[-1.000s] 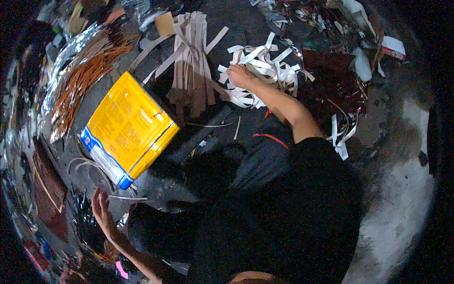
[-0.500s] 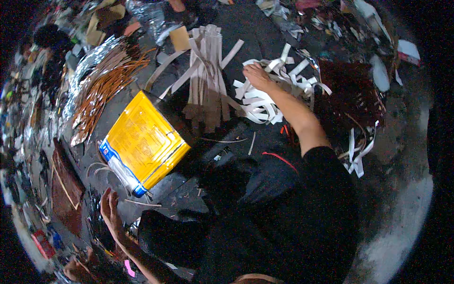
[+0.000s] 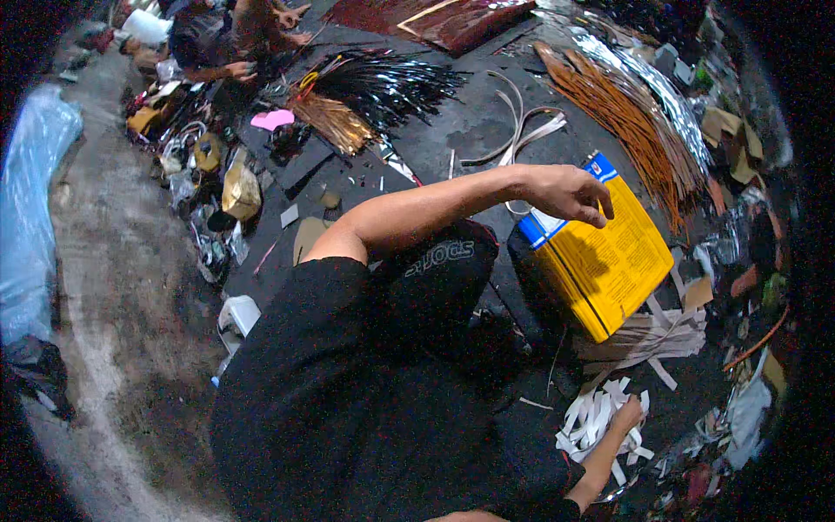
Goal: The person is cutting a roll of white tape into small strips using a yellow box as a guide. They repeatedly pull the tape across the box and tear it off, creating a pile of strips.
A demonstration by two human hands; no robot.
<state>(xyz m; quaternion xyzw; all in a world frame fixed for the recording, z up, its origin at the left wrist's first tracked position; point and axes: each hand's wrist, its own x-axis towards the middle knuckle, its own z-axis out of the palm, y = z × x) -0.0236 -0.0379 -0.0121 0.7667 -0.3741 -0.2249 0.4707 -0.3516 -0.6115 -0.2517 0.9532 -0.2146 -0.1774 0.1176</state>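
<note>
My left hand hangs over the end of a yellow rectangular tin with a blue and white band. Its fingers are loosely bent and apart, with nothing in them, and a shadow falls on the tin below. On the lower right, my right hand is in a heap of curled white strips, its fingers closed on some of them. Between the tin and the heap lies a flat bundle of greyish-beige strips, partly hidden by the tin.
Brown strips and shiny silver strips lie beyond the tin. Nearer the top are a fanned black bundle, a dark red sheet and another person's hand. Blue plastic sheeting lies far left.
The view has swung round to the left, so everything appears turned. My left hand has come from beside the tin to above it. My right hand stays at the white strips.
</note>
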